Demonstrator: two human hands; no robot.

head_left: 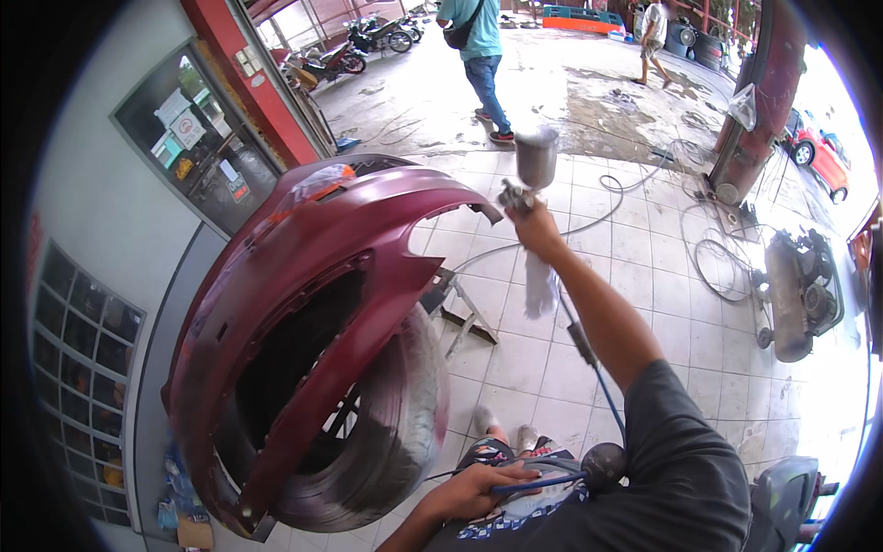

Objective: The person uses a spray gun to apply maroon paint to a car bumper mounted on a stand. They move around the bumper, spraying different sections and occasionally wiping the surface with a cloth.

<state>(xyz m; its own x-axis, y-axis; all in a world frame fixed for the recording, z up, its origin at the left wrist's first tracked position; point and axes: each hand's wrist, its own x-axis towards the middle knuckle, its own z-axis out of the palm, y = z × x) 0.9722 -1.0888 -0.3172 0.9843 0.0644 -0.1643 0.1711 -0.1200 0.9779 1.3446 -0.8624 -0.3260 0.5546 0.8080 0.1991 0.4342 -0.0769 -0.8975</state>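
Observation:
My right hand [535, 226], stretched out ahead, is closed round a spray gun [517, 196] with a grey paint cup [537, 158] on top. Below that hand hangs a white cloth [541, 285]. The gun points toward the far end of a dark red car bumper [405, 198], apart from it. Close to my body, my left hand [474, 490] grips a blue air hose [543, 481]. The bumper curves round a big worn tyre [400, 432] on my left. Beside my right arm, a fitting [579, 340] shows on the hose line.
A metal stand [474, 322] pokes out beside the tyre. Grey hose [612, 198] snakes over the tiled floor toward an air compressor [800, 294] at right. A wall with a door [198, 138] borders the left. Two people walk farther off, near parked motorcycles [377, 37].

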